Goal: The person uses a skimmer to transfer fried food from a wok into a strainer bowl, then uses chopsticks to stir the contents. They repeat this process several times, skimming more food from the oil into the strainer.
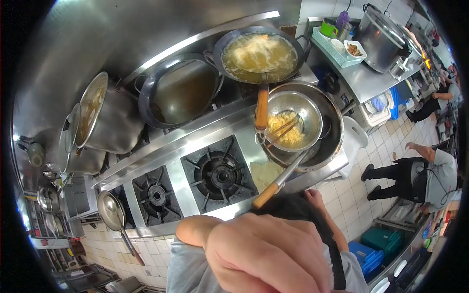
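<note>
The stove (pixel 195 146) edge runs just beyond the hands, two bare burners (pixel 217 176) open ahead. One hand (pixel 266 254), which side unclear, fills the near view, back up, fingers curled, grip hidden. Another hand (pixel 315 196) lies beside the ladle (pixel 278 183) handle, apart. Strainer (pixel 291 115) with noodles (pixel 286 129) sits over the bowl (pixel 332 141)

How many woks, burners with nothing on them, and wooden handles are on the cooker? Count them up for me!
Woks: 2
Bare burners: 2
Wooden handles: 2
Total: 6
</note>
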`<action>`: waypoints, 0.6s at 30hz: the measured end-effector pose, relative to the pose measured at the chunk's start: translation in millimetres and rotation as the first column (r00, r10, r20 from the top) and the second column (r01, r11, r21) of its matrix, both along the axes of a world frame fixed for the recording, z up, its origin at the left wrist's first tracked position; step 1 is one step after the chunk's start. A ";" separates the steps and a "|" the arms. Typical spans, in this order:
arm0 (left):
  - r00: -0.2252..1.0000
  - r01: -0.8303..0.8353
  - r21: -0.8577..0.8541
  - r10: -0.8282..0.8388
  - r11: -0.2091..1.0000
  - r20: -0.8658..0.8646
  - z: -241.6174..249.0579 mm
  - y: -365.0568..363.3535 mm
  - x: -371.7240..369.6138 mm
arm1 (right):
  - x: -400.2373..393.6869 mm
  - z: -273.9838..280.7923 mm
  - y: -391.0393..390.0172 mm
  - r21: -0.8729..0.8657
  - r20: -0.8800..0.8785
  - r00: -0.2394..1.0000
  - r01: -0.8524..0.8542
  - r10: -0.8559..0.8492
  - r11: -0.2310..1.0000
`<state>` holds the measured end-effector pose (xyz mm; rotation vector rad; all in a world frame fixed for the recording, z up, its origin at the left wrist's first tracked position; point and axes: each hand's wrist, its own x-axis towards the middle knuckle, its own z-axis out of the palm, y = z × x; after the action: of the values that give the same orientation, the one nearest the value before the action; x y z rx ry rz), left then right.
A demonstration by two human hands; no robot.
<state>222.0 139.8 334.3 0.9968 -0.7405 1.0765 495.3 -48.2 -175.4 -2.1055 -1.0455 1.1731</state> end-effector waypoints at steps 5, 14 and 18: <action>0.934 0.146 -0.196 -0.200 0.970 -0.297 13.3 -8.3 -27.7 | -2.8 20.2 4.9 -0.035 0.045 0.999 -0.019 0.021 0.999; 0.978 0.186 -0.331 -0.205 0.925 -0.026 0.3 -37.0 -6.0 | -8.1 28.2 6.4 -0.017 0.022 0.999 0.035 -0.034 0.999; 0.959 -0.009 -0.100 -0.019 0.995 -0.282 -3.4 11.7 -23.4 | -2.4 14.7 4.8 -0.041 0.062 0.998 -0.025 0.028 0.999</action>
<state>198.5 151.5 330.9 1.0347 -0.4510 0.9322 492.9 -43.3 -160.7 -2.1781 -1.0894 1.1563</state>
